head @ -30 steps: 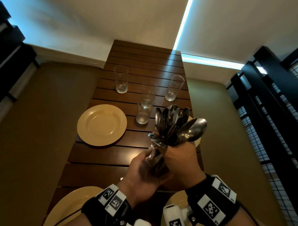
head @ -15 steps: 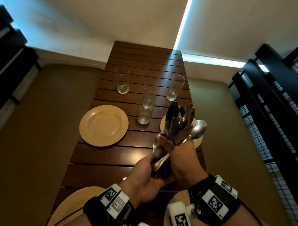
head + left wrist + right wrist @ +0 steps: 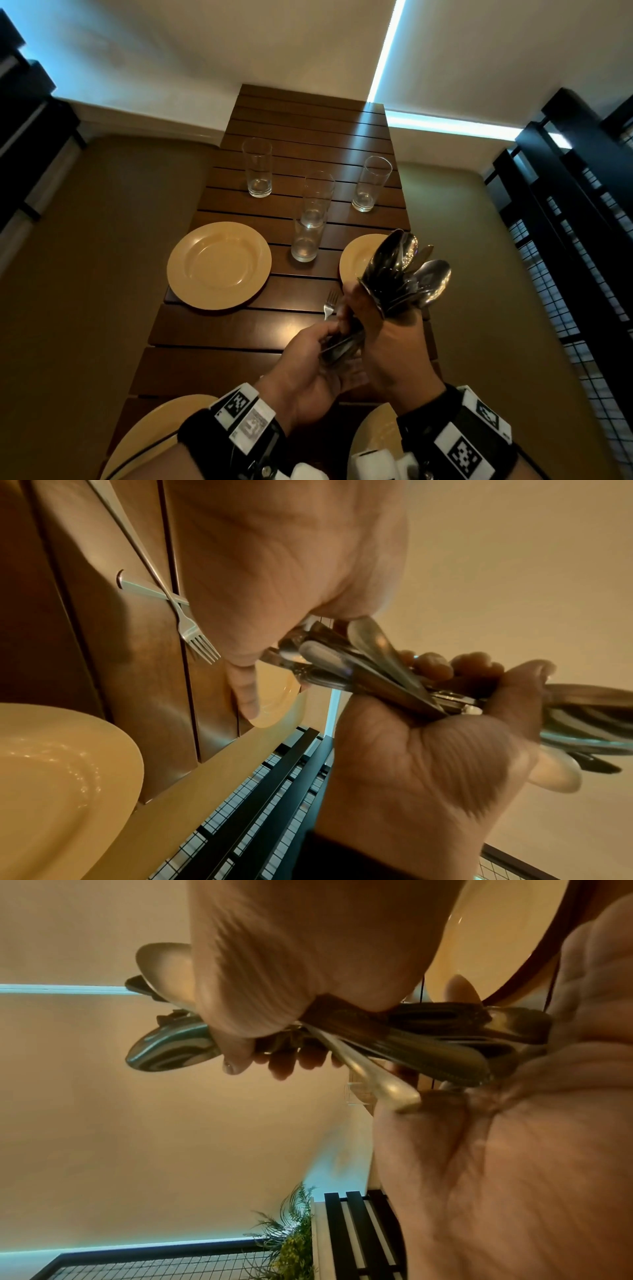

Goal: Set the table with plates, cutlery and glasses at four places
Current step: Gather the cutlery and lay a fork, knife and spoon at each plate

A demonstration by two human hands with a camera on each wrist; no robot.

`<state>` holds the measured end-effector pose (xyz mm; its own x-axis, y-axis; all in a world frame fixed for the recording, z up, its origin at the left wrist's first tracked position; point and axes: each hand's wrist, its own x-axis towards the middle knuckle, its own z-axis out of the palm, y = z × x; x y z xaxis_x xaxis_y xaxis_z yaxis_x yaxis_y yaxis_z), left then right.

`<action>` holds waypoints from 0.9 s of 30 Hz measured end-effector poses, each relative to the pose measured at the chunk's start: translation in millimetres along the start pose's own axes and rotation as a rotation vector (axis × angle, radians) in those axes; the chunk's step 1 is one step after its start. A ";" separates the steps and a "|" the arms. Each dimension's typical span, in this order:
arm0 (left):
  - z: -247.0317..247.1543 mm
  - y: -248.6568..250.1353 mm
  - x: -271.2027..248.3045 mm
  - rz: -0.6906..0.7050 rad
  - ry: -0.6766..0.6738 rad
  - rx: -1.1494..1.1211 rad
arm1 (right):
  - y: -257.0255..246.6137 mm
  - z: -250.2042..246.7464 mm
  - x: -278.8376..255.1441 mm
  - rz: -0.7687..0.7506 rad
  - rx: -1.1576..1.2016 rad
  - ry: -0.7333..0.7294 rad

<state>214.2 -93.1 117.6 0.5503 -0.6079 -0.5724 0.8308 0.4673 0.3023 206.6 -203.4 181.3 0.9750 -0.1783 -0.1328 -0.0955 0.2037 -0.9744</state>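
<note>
My right hand (image 3: 383,329) grips a bundle of steel cutlery (image 3: 404,270), spoon bowls up and tilted right, above the table's right side. My left hand (image 3: 318,346) pinches the handle ends below it; the handles (image 3: 342,664) run from my left fingers into the right fist (image 3: 428,750). A fork (image 3: 329,303) lies on the wood left of the far right plate (image 3: 356,260), crossed over another steel piece (image 3: 143,589). Yellow plates sit at far left (image 3: 219,265), near left (image 3: 150,431) and near right (image 3: 373,435). The bundle (image 3: 428,1037) hides the far right plate's right half.
The slatted wooden table (image 3: 219,329) is narrow with floor on both sides. Two single glasses (image 3: 257,171) (image 3: 371,183) and a stacked pair (image 3: 310,222) stand mid-table. A black railing (image 3: 565,240) runs along the right. A plant (image 3: 291,1237) stands by the railing.
The cutlery bundle has shifted right and tilted right, and its fanned spoon heads have drawn together. My left fingers have slid down to the handle ends.
</note>
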 end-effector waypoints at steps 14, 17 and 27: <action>-9.1 -2.9 4.3 -0.013 0.094 -0.105 | 13.1 -16.4 16.3 0.109 0.121 -0.110; -12.2 -6.9 5.4 -0.039 0.107 -0.059 | 18.0 -18.3 18.6 0.227 0.325 -0.011; -63.2 1.9 13.8 0.034 0.380 0.735 | 46.8 -58.8 2.2 0.533 0.474 0.249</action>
<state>218.1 -60.0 62.1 0.6196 -0.2812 -0.7328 0.7297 -0.1376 0.6698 192.5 -250.9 124.7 0.7415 -0.1405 -0.6561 -0.3901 0.7053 -0.5919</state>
